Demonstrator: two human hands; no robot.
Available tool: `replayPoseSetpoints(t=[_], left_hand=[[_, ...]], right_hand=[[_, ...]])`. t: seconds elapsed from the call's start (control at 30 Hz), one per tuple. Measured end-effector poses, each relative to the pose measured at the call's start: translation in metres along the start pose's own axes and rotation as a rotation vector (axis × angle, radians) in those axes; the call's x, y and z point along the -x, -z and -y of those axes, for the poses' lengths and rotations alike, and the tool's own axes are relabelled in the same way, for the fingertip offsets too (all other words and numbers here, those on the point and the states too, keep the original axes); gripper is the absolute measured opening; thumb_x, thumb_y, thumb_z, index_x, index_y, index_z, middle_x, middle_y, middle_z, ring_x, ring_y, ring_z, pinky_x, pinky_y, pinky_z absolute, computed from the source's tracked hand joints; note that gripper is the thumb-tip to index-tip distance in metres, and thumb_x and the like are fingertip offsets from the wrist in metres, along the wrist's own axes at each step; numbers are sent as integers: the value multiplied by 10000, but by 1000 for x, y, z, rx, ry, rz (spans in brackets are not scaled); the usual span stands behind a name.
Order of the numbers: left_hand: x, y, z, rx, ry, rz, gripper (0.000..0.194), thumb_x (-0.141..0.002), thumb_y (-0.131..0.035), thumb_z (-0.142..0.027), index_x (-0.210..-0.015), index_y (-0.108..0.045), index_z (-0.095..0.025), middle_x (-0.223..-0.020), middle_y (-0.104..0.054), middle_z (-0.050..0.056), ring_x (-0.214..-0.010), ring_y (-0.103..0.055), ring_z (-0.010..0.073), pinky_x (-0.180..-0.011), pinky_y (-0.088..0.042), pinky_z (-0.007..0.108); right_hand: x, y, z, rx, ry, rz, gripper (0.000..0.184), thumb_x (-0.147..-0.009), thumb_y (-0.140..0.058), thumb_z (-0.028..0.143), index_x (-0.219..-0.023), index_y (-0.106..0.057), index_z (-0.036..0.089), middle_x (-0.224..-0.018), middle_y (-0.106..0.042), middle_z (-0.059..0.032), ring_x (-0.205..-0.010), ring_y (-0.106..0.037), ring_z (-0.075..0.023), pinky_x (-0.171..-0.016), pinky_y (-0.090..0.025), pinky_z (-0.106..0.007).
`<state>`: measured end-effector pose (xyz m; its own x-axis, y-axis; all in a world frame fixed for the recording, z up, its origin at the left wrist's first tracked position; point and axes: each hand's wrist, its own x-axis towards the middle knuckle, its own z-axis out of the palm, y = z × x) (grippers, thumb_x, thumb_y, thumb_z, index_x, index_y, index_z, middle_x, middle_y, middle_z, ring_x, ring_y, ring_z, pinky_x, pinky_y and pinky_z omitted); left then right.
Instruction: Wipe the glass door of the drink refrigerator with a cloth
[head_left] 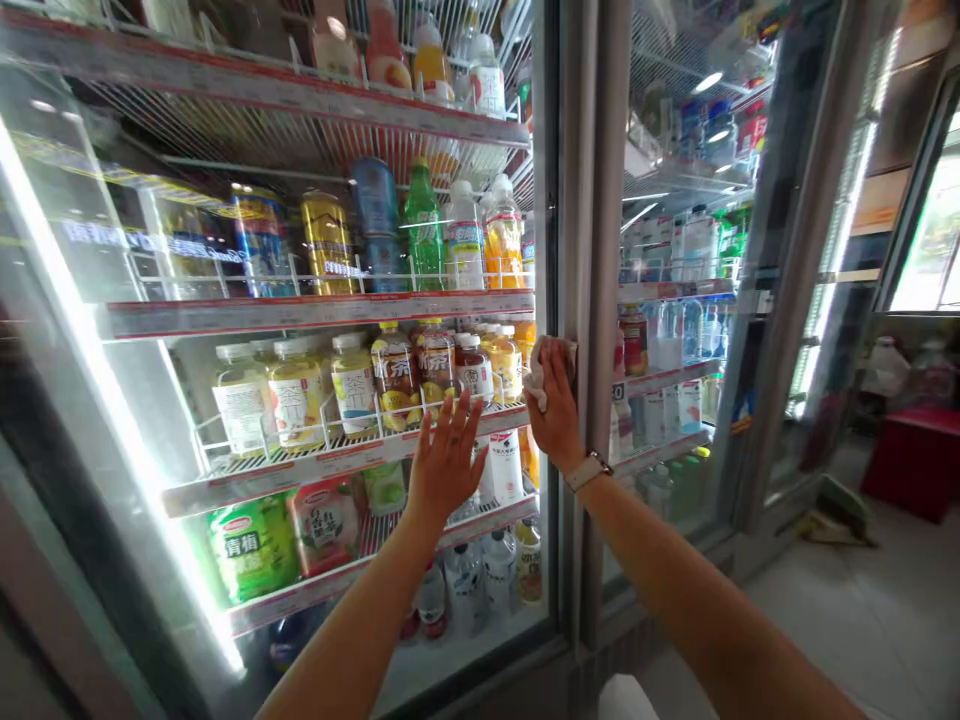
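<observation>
My left hand (447, 455) lies flat on the glass door (135, 400) of a drinks fridge, fingers spread, holding nothing. My right hand (556, 405) presses a crumpled white cloth (537, 378) against the door's right edge, beside the metal frame (581, 250). A watch (587, 470) sits on my right wrist. Behind the glass, wire shelves hold bottles and cans (390, 375) in rows.
A second fridge door (675, 300) with more drinks stands to the right, then another glass-fronted unit. A red box (916, 460) sits on the tiled floor at the far right, near a bright window. Something white (626, 697) shows at the bottom edge.
</observation>
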<state>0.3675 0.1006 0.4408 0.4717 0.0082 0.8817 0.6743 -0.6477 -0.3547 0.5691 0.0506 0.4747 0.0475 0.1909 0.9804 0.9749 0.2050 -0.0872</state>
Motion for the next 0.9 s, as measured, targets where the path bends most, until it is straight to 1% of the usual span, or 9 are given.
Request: replayPoseSetpoints(t=[0.07,0.27,0.37,0.4,0.47,0.63,0.7,0.8,0.9], left_hand=[[0,0,0,-3,-2,1,771,-962,-501,-387,-1585,-94,-185,-1608,-232,98,-1517,-141,260,-1262,-45,479],[1,-2,-1,23,15,16,768,-964,-492,-387,-1585,-83,-195,-1610,-224,98,-1516,-152,260,-1261,-55,487],[2,-3,-1,19,12,15,774,-963,-491,-387,-1585,-73,-192,-1613,-220,95,-1518,-146,261,-1262,-56,487],[2,-3,-1,12,11,16,774,-964,-488,-389,-1585,-73,-189,-1612,-224,95,-1518,-147,261,-1262,-57,485],[2,-2,-1,-8,8,17,767,-968,-478,-397,-1585,-76,-183,-1609,-236,98,-1516,-155,260,-1262,-56,483],[1,-1,-1,-34,1,14,775,-962,-495,-400,-1585,-93,-173,-1604,-239,107,-1515,-151,265,-1261,-26,477],[1,-1,-1,-20,-2,6,779,-957,-506,-395,-1585,-103,-171,-1604,-240,109,-1517,-142,262,-1261,-19,471],[1,-1,0,-5,1,-4,772,-957,-506,-391,-1585,-114,-172,-1604,-243,108,-1519,-138,259,-1262,-21,466],[2,-2,0,-16,-6,-7,767,-957,-504,-390,-1583,-126,-159,-1603,-247,113,-1521,-125,261,-1261,-16,466]], right_hand=[[35,-4,1,18,-30,26,707,-1010,-376,280,-1599,12,232,-1672,-76,-86,-1531,-100,-262,-1222,-253,-533],[184,-17,-2,53,-60,169,753,-969,-424,209,-1601,-16,243,-1666,-98,-96,-1511,-167,-319,-1143,-399,-571],[211,-18,-5,79,-34,222,747,-965,-441,220,-1602,-50,244,-1666,-103,-93,-1506,-183,-326,-1119,-437,-554],[204,-18,-5,83,-27,224,743,-968,-444,227,-1601,-58,244,-1667,-98,-95,-1506,-181,-329,-1122,-430,-557],[167,-14,-4,75,-18,188,731,-979,-436,236,-1601,-51,247,-1670,-79,-98,-1511,-171,-327,-1146,-390,-567],[15,-4,5,34,39,27,715,-1010,-389,300,-1598,14,250,-1677,-41,-70,-1532,-103,-274,-1224,-252,-537],[-23,-3,8,50,38,-26,702,-1016,-358,299,-1596,34,251,-1678,-22,-55,-1536,-91,-252,-1233,-239,-516],[-24,-7,11,72,-12,-60,694,-1018,-340,295,-1596,40,241,-1677,-12,-58,-1537,-81,-249,-1230,-243,-516],[27,-13,12,59,-72,-20,693,-1015,-363,305,-1599,2,229,-1676,-23,-77,-1537,-68,-282,-1217,-247,-556]])
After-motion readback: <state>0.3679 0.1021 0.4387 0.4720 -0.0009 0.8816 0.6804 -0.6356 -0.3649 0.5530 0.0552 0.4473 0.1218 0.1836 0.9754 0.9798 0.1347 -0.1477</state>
